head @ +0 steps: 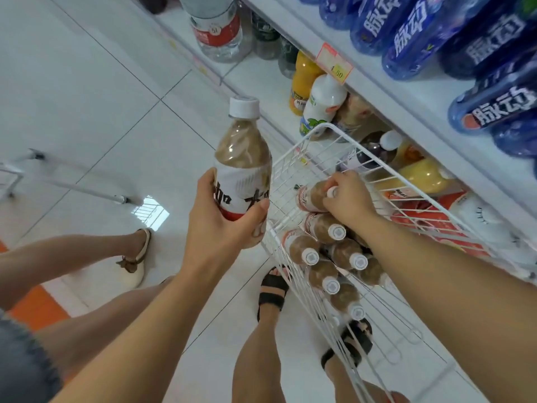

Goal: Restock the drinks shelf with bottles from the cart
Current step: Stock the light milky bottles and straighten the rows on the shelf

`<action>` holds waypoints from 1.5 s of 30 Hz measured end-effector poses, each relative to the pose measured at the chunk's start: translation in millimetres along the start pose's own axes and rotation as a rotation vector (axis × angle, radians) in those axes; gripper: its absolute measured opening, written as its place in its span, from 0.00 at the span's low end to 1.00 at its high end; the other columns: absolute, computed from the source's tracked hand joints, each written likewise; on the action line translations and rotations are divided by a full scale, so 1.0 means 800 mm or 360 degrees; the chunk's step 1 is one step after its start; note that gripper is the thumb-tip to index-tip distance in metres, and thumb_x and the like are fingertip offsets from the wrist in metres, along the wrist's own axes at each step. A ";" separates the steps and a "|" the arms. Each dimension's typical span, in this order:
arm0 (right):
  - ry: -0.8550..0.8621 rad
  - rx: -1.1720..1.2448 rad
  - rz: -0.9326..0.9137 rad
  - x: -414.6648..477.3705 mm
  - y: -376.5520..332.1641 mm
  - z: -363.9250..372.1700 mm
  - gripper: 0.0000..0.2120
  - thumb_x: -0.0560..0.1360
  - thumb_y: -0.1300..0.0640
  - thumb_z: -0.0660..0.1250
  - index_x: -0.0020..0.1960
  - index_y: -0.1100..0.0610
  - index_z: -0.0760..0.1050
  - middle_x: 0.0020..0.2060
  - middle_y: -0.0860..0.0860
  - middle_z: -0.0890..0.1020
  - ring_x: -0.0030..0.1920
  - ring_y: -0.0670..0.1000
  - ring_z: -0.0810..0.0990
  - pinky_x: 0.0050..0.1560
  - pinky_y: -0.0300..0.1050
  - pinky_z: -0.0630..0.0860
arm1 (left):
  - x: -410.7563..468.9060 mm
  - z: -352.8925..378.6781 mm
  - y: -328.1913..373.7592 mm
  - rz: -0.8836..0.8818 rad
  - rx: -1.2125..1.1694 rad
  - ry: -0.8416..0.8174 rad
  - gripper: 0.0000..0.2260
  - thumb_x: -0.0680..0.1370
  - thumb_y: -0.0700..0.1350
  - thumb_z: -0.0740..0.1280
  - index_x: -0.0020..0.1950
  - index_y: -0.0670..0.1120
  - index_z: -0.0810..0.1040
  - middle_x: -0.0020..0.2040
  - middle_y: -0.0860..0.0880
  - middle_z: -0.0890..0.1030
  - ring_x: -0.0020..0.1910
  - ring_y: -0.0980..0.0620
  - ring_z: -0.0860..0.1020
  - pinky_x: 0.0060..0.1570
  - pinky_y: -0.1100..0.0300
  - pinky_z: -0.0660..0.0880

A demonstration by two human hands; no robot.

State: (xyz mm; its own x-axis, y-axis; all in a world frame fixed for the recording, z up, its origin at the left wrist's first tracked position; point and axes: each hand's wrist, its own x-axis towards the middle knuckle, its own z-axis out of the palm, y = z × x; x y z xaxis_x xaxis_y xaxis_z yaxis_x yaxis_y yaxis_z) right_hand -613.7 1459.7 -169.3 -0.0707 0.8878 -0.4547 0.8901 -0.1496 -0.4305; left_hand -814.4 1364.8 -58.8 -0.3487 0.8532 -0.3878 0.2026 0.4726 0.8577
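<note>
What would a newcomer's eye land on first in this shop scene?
The raised brown bottle, white-capped, stands upright in the left hand at the centre. Right of it, the right hand grips a second brown bottle lying in the white wire cart among several more. Blue bottles crowd the shelf at the top right.

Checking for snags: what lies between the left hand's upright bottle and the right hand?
Head view: the white wire cart's wall, between the brown white-capped plastic bottle and the right hand.
</note>
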 end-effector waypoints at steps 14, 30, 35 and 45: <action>0.0696 0.0627 -0.0385 -0.281 -0.074 -0.388 0.13 0.66 0.66 0.71 0.39 0.49 0.76 0.40 0.47 0.74 0.41 0.36 0.72 0.41 0.23 0.65 | -0.139 0.036 0.274 0.0750 -0.0168 -0.0268 0.30 0.64 0.53 0.76 0.62 0.59 0.66 0.54 0.59 0.77 0.50 0.65 0.77 0.45 0.68 0.76; 0.1978 0.0013 -0.1082 -0.522 -0.083 -0.679 0.13 0.71 0.67 0.69 0.50 0.52 0.72 0.43 0.40 0.73 0.39 0.34 0.72 0.41 0.26 0.65 | -0.270 0.125 0.582 0.1849 -0.0637 -0.0568 0.34 0.64 0.48 0.78 0.62 0.62 0.63 0.57 0.67 0.72 0.60 0.64 0.72 0.56 0.70 0.70; 0.2022 -0.0188 -0.1045 -0.501 -0.054 -0.714 0.13 0.71 0.68 0.68 0.52 0.55 0.74 0.46 0.43 0.74 0.46 0.36 0.73 0.46 0.27 0.66 | -0.269 0.161 0.620 0.1873 -0.0581 -0.0618 0.34 0.66 0.47 0.77 0.61 0.70 0.62 0.60 0.64 0.72 0.61 0.63 0.72 0.60 0.63 0.71; 0.1896 0.0327 -0.0873 -0.440 -0.029 -0.764 0.23 0.75 0.64 0.65 0.65 0.45 0.67 0.54 0.45 0.75 0.55 0.39 0.71 0.57 0.29 0.67 | -0.244 0.220 0.665 0.1683 -0.0512 -0.0675 0.32 0.68 0.45 0.76 0.62 0.65 0.62 0.60 0.60 0.74 0.59 0.64 0.73 0.56 0.67 0.71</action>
State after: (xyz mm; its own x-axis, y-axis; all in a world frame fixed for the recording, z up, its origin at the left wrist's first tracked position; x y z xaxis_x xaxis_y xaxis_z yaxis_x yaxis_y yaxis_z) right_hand -334.4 1416.7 477.0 0.1328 0.6746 0.7261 0.7817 0.3791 -0.4952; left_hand -477.7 1488.4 413.7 0.1973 0.8205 0.5365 -0.0526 -0.5376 0.8415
